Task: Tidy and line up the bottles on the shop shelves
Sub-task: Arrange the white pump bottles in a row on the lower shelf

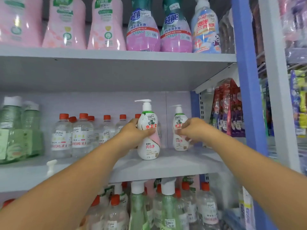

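Two white pump bottles with pink and red labels stand on the middle shelf [166, 165]. My left hand [134, 131] grips the nearer pump bottle [149, 146] round its middle, towards the shelf's front. My right hand [192, 130] holds the farther pump bottle [178, 143], which stands deeper in, to the right. Both bottles are upright. Left of them stands a group of clear bottles with red caps [79, 135].
Green bottles [15, 130] fill the shelf's left end. Pink and purple detergent bottles [142, 30] line the shelf above. More red-capped and green bottles [166, 206] crowd the shelf below. A blue upright post [245, 80] bounds the right side, with hanging packets [227, 110] beside it.
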Demonstrator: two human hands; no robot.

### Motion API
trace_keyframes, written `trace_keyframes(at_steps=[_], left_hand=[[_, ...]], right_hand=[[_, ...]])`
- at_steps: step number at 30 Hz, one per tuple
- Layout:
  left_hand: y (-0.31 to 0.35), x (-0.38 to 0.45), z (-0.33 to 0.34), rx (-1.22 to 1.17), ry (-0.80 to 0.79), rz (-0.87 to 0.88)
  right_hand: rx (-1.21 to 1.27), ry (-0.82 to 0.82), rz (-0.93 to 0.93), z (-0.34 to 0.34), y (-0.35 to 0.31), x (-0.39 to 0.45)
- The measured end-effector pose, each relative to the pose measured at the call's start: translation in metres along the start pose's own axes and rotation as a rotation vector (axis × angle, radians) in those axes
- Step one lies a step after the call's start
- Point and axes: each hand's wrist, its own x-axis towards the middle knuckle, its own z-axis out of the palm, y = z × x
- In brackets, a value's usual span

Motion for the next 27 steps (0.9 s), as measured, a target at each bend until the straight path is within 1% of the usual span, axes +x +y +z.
trace_keyframes(at_steps=[2,3,5,7,10,13,17,20,23,25,27], left_hand=[[-0.002,-0.003,-0.009,-0.016,-0.007,-0.010],[-0.004,-0.006,-0.014,-0.025,-0.009,-0.014],[-0.007,-0.014,-0.021,-0.064,-0.006,-0.019],[-0.011,-0.024,-0.025,-0.121,0.005,-0.037],[-0.007,-0.042,-0.036,-0.110,0.053,0.000],[0.005,-0.071,-0.053,-0.084,0.046,0.059],[0.010,-0.132,-0.085,-0.094,0.102,0.168],[-0.008,-0.195,-0.115,-0.083,0.190,0.199],[-0.046,-0.259,-0.140,-0.105,0.339,0.111],[-0.077,-0.291,-0.155,-0.096,0.419,0.027],[-0.105,-0.319,-0.168,-0.066,0.510,-0.043]], right_hand=[[-0.012,0.118,0.034,-0.008,0.004,0.017],[0.002,0.121,0.062,-0.008,0.004,0.024],[0.088,0.040,0.127,-0.002,0.006,0.039],[0.121,-0.044,0.160,0.003,0.010,0.047],[0.113,-0.070,0.126,0.009,0.014,0.052],[0.130,-0.127,0.091,0.008,0.003,0.034],[0.205,-0.241,-0.074,0.009,-0.030,-0.027],[0.314,-0.253,-0.250,0.014,-0.050,-0.091],[0.471,-0.247,-0.484,0.028,-0.055,-0.159],[0.532,-0.238,-0.550,0.053,-0.054,-0.195],[0.598,-0.320,-0.586,0.087,-0.043,-0.223]])
